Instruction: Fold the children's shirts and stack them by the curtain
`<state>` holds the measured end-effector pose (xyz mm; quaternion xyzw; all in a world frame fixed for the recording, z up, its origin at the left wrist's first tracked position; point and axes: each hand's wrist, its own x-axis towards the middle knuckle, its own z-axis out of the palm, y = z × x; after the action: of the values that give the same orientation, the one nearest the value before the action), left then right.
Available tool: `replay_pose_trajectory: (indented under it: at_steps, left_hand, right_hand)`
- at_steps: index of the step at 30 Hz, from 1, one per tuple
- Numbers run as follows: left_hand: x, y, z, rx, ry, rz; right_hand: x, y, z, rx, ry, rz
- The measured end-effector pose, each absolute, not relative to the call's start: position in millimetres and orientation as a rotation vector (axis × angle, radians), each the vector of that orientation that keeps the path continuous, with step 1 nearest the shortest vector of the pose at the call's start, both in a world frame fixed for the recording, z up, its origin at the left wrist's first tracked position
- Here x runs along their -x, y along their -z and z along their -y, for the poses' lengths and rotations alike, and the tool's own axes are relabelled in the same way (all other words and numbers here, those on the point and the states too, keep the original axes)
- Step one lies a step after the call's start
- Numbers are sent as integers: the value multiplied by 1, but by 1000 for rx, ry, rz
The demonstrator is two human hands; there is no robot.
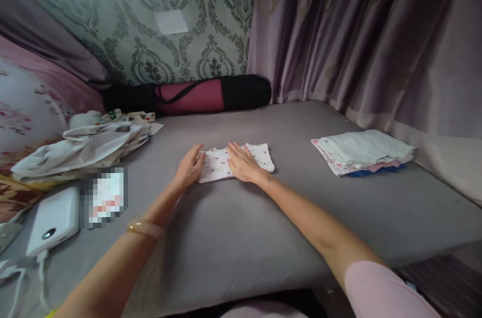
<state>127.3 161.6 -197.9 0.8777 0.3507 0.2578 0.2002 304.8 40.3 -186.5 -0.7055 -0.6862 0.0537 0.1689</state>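
Observation:
A small white folded garment with a tiny pink print (259, 155) lies flat on the grey mattress (263, 217). My left hand (190, 166) rests on its left edge, fingers stretched out and flat. My right hand (243, 162) presses down on its middle, fingers also extended and together. Neither hand grips anything. A bangle sits on my left wrist.
A stack of folded clothes (363, 151) lies to the right. A heap of unfolded pale laundry (86, 145) sits at the left, with a white power bank (52, 220) and cable near it. A dark rolled bag (192, 95) lies along the wall. Curtains hang on the right.

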Motion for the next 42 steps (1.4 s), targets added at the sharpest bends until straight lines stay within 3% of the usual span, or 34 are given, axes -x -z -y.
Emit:
replay_pose_trajectory:
  at_steps: [4,14,21,42]
  left_hand:
    - [-156,197,-140,-2762,-512,-715]
    - [-172,198,-120,-2874,-5,-907]
    - [-159,202,-137,-2901,-154,-1090]
    - [-164,172,-220,-2293,-25,-1080]
  right_hand:
    - [-324,188,-27,2103,-132,1953]
    - [-323,198,-29,2110,-229,1968]
    - [-351,197,-20,2161,-111,1920]
    - [-427,163,-52,2333,-569,1732]
